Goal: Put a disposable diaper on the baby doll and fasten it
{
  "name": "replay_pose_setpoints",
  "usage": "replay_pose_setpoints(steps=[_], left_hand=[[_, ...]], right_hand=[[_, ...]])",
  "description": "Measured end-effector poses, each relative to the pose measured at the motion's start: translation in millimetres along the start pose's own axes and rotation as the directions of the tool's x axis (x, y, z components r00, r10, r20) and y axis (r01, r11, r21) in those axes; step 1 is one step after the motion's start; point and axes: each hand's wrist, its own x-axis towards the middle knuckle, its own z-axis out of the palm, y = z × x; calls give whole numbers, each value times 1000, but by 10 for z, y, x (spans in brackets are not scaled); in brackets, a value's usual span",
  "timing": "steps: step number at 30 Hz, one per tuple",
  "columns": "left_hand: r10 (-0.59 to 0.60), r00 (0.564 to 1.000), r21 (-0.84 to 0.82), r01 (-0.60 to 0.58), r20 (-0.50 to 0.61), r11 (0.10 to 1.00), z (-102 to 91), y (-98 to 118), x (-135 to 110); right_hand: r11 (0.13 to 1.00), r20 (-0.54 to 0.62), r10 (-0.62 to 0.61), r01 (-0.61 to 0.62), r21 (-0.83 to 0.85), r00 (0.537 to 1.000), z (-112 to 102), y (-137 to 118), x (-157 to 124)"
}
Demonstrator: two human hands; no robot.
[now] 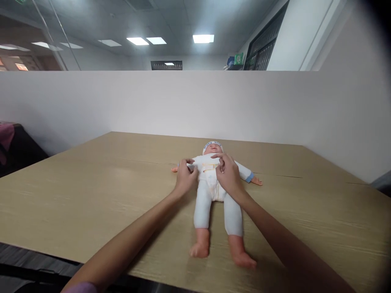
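Note:
A baby doll point(202, 209) lies on its back on the wooden table, feet toward me, in a white suit with blue cuffs and a white printed cap point(213, 143). Around its hips and belly is a white diaper point(210, 176) with yellow marks along the waist. At the waist's left side my left hand point(186, 177) has its fingers curled toward the thumb; what they hold, if anything, is too small to make out. My right hand point(229, 175) is closed at the diaper's right edge, its index finger stretched over the doll's chest.
The wooden tabletop point(122, 195) runs back to a white partition wall point(152, 101). A dark chair with a pink cloth point(6, 136) stands past the left edge. Beyond the partition are ceiling lights and a green package point(238, 59).

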Motion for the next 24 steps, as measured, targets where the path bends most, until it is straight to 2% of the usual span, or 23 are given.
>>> replay_pose_setpoints(steps=[2, 3, 4, 6, 7, 8, 9, 10, 13, 16, 20, 24], left_hand=[[112, 992, 67, -116, 57, 991, -116, 252, -170], [177, 972, 72, -190, 157, 979, -180, 365, -264], [227, 928, 62, -256, 295, 965, -242, 459, -357], [261, 771, 44, -351, 581, 936, -346, 566, -517], [245, 697, 50, -374, 674, 926, -381, 577, -576], [217, 654, 72, -385, 724, 920, -403, 565, -619], [184, 651, 109, -383, 736, 917, -412, 537, -645], [150, 677, 153, -367, 720, 918, -409, 499, -656], [86, 775, 240, -296, 626, 925, -336, 392, -626], [92, 825, 288, -296, 558, 911, -210, 345, -562], [126, 835, 342, -352, 536, 871, -78, 323, -522], [167, 829, 380, -411, 534, 829, -68, 312, -556]], right_hand=[[997, 60, -26, 22, 76, 998, -197, -183, -177], [993, 129, -31, 16, 115, 991, -298, -270, -301], [988, 228, -30, -6, 152, 973, -394, -342, -440], [979, 468, 7, -102, 177, 884, -557, -413, -728], [979, 558, 28, -136, 154, 829, -620, -403, -857], [981, 612, 54, -155, 114, 789, -669, -365, -963], [986, 629, 86, -158, 60, 772, -705, -303, -1041], [988, 614, 125, -155, -5, 779, -731, -226, -1088], [966, 486, 249, -176, -191, 838, -756, -11, -1079], [949, 443, 273, -165, -267, 854, -719, 45, -1001], [940, 456, 219, -60, -337, 862, -601, -41, -999], [915, 410, 142, 39, -401, 901, -496, -33, -1015]])
